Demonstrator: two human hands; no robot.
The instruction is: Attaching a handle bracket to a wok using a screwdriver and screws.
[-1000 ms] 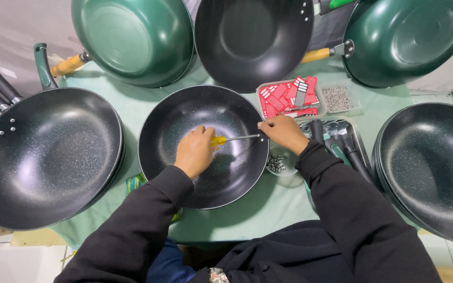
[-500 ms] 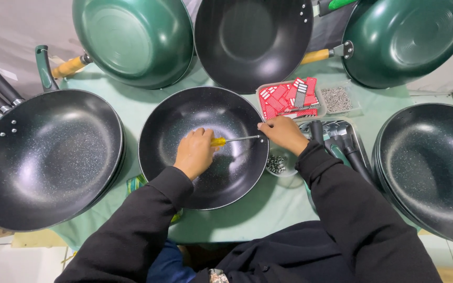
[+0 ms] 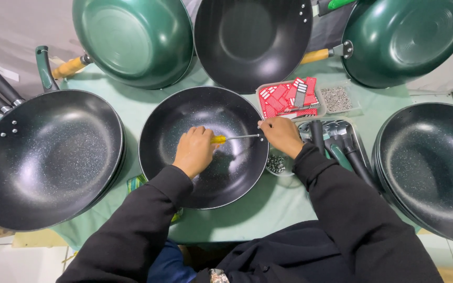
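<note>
A black speckled wok (image 3: 204, 147) lies in front of me on the pale green table (image 3: 132, 110). Inside it, my left hand (image 3: 193, 151) grips the yellow handle of a screwdriver (image 3: 235, 138), whose metal shaft points right to the wok's rim. My right hand (image 3: 281, 136) rests on that rim at the shaft's tip, fingers closed there; whatever small part it pinches is hidden.
A stack of black woks (image 3: 45, 157) sits left, another wok stack (image 3: 431, 170) right. Two green woks (image 3: 132, 39) (image 3: 407, 36) and a black one (image 3: 252, 42) lean at the back. A tray of red packets and screws (image 3: 302, 98), loose handles (image 3: 342, 144) and a small dish of screws (image 3: 276, 165) lie to the right.
</note>
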